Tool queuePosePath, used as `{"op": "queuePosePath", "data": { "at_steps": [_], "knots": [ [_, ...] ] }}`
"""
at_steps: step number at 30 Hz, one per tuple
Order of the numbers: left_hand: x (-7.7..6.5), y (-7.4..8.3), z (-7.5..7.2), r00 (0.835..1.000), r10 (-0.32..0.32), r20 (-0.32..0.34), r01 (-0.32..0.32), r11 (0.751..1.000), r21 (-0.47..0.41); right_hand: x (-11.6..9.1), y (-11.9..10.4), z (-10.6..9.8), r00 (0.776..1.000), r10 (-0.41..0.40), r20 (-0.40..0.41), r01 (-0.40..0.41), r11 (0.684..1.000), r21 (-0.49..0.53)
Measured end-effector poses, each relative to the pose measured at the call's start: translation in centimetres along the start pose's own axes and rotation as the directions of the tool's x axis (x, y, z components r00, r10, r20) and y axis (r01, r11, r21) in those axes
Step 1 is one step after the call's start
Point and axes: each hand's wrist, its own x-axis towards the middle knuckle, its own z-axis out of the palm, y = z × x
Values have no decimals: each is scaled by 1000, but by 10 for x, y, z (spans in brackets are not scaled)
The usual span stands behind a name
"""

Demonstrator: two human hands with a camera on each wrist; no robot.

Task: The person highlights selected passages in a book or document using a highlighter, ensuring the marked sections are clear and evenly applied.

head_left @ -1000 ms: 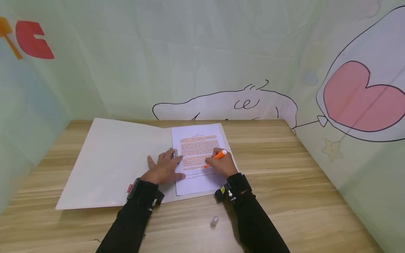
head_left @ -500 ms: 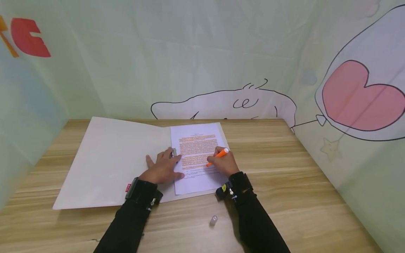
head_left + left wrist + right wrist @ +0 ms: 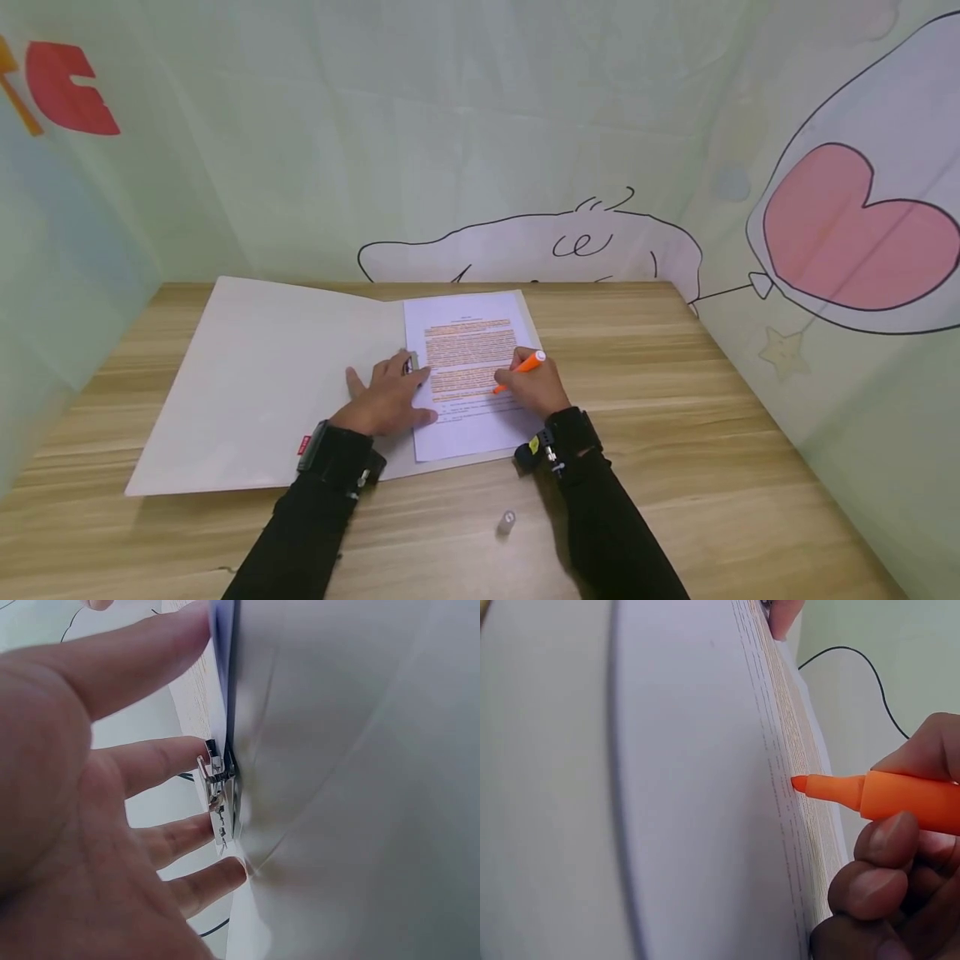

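My right hand [image 3: 537, 389] grips an orange highlighter [image 3: 904, 799], its tip right at a line of print on the white printed sheet [image 3: 465, 437]. Orange marking covers several blocks of text above the tip. The sheet lies on the right half of an open white folder [image 3: 255, 383]. Spread over the sheet's left edge and the folder's spine is my left hand [image 3: 382, 402], its thumb and fingers fairly straight. In the left wrist view, its fingertips rest near a metal clip [image 3: 217, 784] at the spine, and the thumb touches the paper's edge.
A small clear cap [image 3: 506, 522] lies on the wooden table [image 3: 675, 433] in front of the folder, between the forearms. A printed fabric backdrop [image 3: 465, 150] closes off the back and both sides of the table.
The highlighter tip and my right hand have slid slightly to the right along the line of print. My left hand holds its place on the sheet. The head view shifts a little.
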Motion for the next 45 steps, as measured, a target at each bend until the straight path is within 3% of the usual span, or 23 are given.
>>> {"op": "queuePosePath", "data": {
  "at_steps": [45],
  "knots": [
    [2,0,-1,1000,-1,11,1,1000,-16,5,5,-19,997,71,7,-70,994,-88]
  ]
}}
